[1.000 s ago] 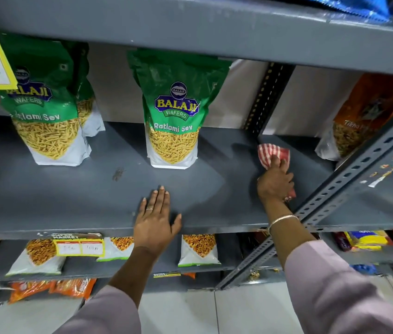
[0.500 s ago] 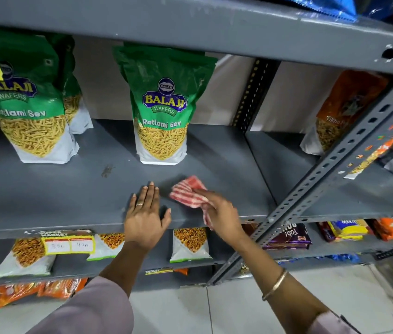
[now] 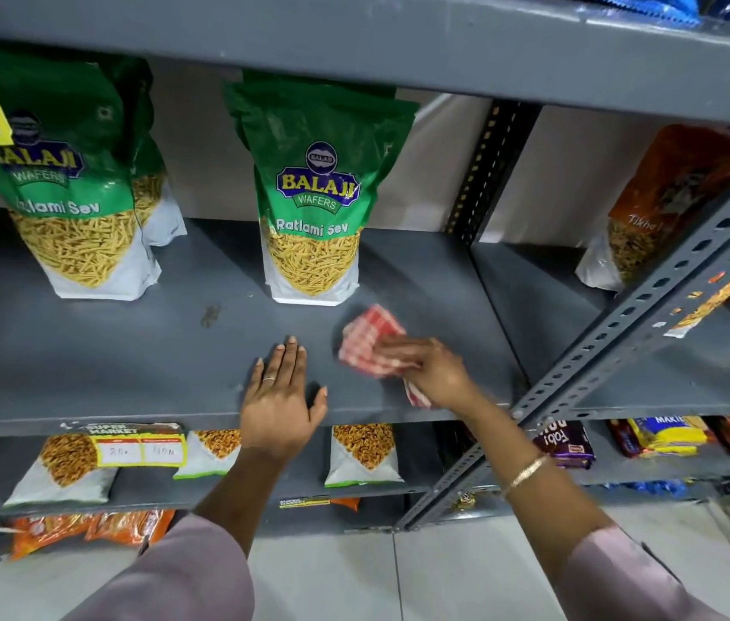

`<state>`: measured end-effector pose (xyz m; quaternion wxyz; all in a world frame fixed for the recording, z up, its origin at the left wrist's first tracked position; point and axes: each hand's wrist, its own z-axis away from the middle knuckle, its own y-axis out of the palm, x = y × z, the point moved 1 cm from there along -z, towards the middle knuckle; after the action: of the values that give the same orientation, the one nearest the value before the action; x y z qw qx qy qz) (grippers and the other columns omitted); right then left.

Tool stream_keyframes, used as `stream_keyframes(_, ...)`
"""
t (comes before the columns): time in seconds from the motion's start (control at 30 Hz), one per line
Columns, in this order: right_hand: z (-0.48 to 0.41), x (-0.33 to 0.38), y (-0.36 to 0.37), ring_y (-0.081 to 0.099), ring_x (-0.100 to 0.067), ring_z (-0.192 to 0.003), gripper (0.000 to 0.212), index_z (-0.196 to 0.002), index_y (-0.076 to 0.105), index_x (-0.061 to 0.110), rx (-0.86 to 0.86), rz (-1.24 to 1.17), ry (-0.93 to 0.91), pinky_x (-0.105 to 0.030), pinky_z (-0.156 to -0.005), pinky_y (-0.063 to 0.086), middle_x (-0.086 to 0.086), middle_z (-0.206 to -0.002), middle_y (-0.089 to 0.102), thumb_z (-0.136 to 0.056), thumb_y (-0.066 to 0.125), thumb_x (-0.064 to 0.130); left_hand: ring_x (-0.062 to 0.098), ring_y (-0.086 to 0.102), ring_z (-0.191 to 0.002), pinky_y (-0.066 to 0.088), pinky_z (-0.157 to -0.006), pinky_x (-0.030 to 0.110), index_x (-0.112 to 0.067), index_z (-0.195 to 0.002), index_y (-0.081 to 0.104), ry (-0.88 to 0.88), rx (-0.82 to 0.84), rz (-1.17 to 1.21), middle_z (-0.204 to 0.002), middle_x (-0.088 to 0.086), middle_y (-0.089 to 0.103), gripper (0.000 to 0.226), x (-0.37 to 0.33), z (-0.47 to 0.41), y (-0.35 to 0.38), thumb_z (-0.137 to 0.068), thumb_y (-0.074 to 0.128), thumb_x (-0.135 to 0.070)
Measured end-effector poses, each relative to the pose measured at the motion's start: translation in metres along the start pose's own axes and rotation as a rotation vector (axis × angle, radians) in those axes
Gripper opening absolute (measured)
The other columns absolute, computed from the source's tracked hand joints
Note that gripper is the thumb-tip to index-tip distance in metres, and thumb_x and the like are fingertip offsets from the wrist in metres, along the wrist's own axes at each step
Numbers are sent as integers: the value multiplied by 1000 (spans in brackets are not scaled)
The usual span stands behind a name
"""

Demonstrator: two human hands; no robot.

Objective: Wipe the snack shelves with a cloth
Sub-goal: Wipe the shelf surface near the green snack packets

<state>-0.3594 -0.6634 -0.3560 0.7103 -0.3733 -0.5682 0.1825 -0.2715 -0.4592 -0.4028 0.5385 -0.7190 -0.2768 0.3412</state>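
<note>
Since a second ago, my right hand [image 3: 432, 374] has carried the red-checked cloth [image 3: 372, 342] from the far right end of the shelf [image 3: 85, 351] leftward, to just beside my left hand [image 3: 280, 396]. Its fingers are closed on the cloth, pressing it flat on the metal. Left fingers lie spread and empty, palm down near the front edge. I judge the right stretch wiped. Beyond the left fingertips a dark smudge [image 3: 210, 316] remains, and further back stand the centre Ratlami Sev bag [image 3: 313, 208] and the left bags [image 3: 72, 199], with unwiped shelf around them. Lower shelves look untouched.
</note>
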Motion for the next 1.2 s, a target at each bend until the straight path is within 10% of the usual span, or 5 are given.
stream_keyframes(0.13,4,-4,-50,62,-19,-70,43,-110,70,2,508,-314,126,-21,-68,53,-24,-107,69,-68,62,3,30,55,-119,26,-103,40,3,-122,59,2,-2,-4,-131,17,55,64,-1,-1,-2,-82,34,-41)
stream_keyframes(0.27,-25,-13,-65,62,-15,-72,26,-104,70,8,-120,-592,331,-11,-57,50,-10,-106,63,-84,59,-4,30,55,-118,26,-103,40,2,-122,59,4,-13,0,-131,17,56,63,-1,1,-2,-82,34,-39)
stream_keyframes(0.63,-170,-46,-40,-16,-33,-148,99,-151,1,35,-5,461,398,-58,-117,-1,1,-162,-9,-74,57,11,28,59,-114,27,-101,38,1,-118,62,15,-87,10,-127,16,59,62,0,-3,-1,-78,38,-40)
stream_keyframes(1.0,-66,-14,10,46,-26,-134,52,-142,43,23,-356,340,-8,-35,-108,39,-8,-148,46,-91,52,16,28,57,-117,26,-103,39,0,-121,61,11,-47,-27,-129,15,58,63,-3,-2,-5,-77,35,-39)
stream_keyframes(1.2,15,-2,-18,52,-13,-128,43,-126,62,27,199,123,3,-34,-110,41,6,-136,58,-88,60,6,29,57,-116,27,-103,40,1,-119,62,45,-61,-3,-128,17,58,60,-2,1,-3,-80,36,-36)
